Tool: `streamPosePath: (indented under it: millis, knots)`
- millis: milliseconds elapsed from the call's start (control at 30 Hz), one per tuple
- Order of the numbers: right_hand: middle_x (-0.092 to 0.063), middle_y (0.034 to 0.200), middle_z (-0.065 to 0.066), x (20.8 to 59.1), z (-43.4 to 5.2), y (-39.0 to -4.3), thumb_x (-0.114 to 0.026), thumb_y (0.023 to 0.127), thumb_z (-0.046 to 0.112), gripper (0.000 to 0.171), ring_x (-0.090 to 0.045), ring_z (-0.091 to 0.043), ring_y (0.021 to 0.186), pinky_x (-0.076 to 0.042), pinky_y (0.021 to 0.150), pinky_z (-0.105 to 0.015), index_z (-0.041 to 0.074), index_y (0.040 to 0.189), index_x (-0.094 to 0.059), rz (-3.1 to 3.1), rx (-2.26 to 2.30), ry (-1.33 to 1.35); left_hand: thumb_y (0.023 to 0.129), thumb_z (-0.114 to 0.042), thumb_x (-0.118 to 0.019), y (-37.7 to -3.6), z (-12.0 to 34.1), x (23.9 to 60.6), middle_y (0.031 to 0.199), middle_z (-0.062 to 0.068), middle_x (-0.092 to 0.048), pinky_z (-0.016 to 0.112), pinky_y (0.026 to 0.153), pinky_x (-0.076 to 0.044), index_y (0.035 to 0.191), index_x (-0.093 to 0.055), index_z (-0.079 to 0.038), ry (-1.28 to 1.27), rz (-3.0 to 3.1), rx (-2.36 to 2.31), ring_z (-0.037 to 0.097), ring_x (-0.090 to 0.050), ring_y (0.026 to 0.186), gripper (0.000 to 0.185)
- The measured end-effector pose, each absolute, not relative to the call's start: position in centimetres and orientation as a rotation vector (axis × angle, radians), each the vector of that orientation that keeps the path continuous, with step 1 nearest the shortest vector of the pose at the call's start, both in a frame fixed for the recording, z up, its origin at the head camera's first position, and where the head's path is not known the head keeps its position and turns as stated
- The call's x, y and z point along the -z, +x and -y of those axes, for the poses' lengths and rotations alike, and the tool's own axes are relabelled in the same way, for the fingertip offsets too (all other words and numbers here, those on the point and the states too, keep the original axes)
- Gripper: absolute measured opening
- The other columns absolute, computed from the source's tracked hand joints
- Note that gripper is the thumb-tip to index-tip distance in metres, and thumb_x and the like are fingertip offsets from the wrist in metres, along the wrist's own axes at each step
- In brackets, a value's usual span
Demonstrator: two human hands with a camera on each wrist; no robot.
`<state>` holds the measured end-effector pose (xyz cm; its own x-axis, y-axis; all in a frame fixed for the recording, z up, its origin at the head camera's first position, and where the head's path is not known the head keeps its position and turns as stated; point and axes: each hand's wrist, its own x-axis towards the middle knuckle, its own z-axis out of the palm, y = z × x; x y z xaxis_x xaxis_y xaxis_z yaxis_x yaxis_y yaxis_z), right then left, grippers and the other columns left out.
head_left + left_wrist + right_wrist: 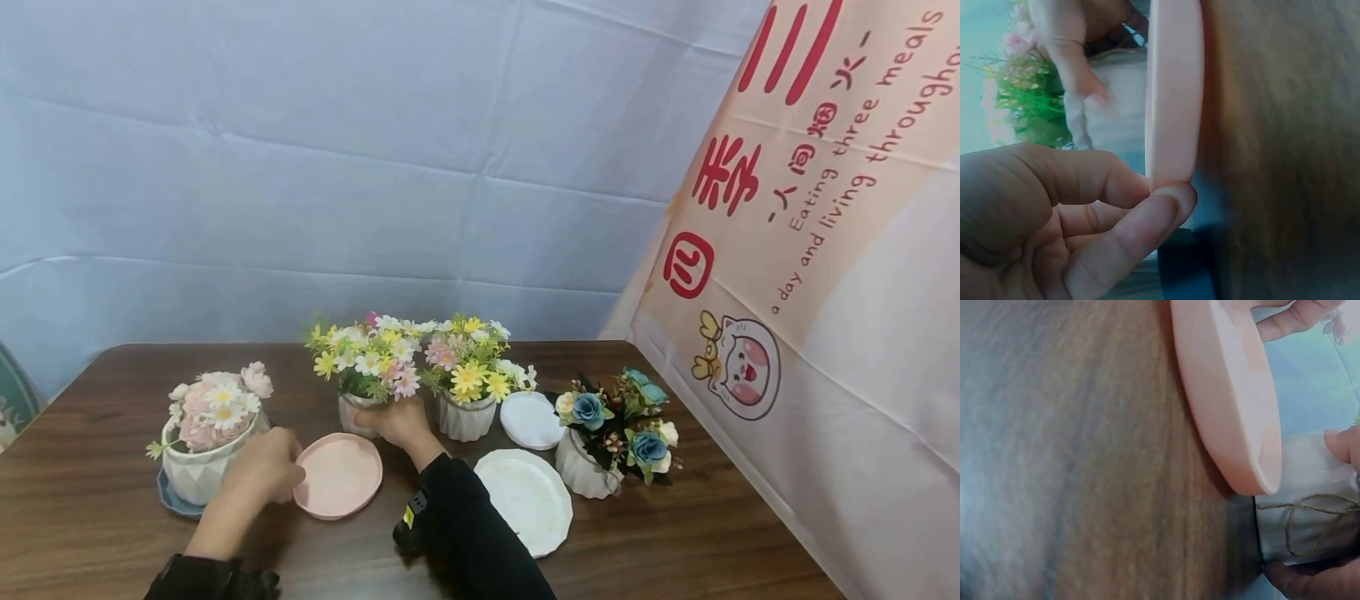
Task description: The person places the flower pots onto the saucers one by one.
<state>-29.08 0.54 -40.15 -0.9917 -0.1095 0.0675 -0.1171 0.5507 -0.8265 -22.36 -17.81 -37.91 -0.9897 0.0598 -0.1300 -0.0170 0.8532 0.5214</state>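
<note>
- The left hand (264,473) pinches the rim of a pink saucer (339,475) between curled fingers and thumb; the saucer lies on the wooden table (675,533), just beside a pot of pink flowers (210,433).
- The right hand (397,423) wraps its fingers around a white pot of yellow daisies (360,367), standing just behind the saucer.

A pot of pink flowers (212,433) stands on a blue saucer (171,497) at the table's (90,492) left. Two white saucers (528,498) lie right of centre, beside a pot of blue roses (611,433) and another yellow-flowered pot (467,385).
</note>
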Motion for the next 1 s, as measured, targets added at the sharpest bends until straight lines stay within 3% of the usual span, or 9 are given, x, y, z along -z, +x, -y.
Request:
streamPosePath:
  millis: [200,667,1000]
  knots:
    - [-0.047,0.131,-0.013,40.3,-0.5,-29.3,-0.077,0.073,0.032,0.081,-0.046,-0.028,0.118,-0.04,0.095,-0.038,0.003,0.138,-0.037,2.736,-1.362,0.278,0.069,0.003,-0.059,-22.3,17.5,38.2,0.057,0.004,-0.054,0.029,0.046,-0.045,0.081,-0.061,0.004,0.042,-2.895,-0.807,0.016,-0.054,0.048,0.012]
    - [-0.05,0.125,-0.006,40.3,-0.1,-29.4,-0.069,0.074,0.039,0.072,-0.051,-0.021,0.11,-0.042,0.092,-0.04,0.007,0.133,-0.04,2.725,-1.037,0.375,0.068,0.005,-0.062,-22.3,17.5,38.3,0.06,0.006,-0.053,0.028,0.044,-0.045,0.085,-0.06,0.005,0.039,-2.872,-0.796,0.017,-0.053,0.049,0.018]
    - [-0.046,0.127,-0.008,38.9,-0.5,-29.5,-0.072,0.072,0.034,0.074,-0.047,-0.022,0.113,-0.041,0.093,-0.038,0.007,0.132,-0.037,2.577,-1.014,0.444,0.07,0.007,-0.056,-22.7,17.6,38.2,0.071,0.01,-0.056,0.028,0.046,-0.046,0.095,-0.06,0.01,0.03,-2.846,-0.761,0.018,-0.053,0.054,0.025]
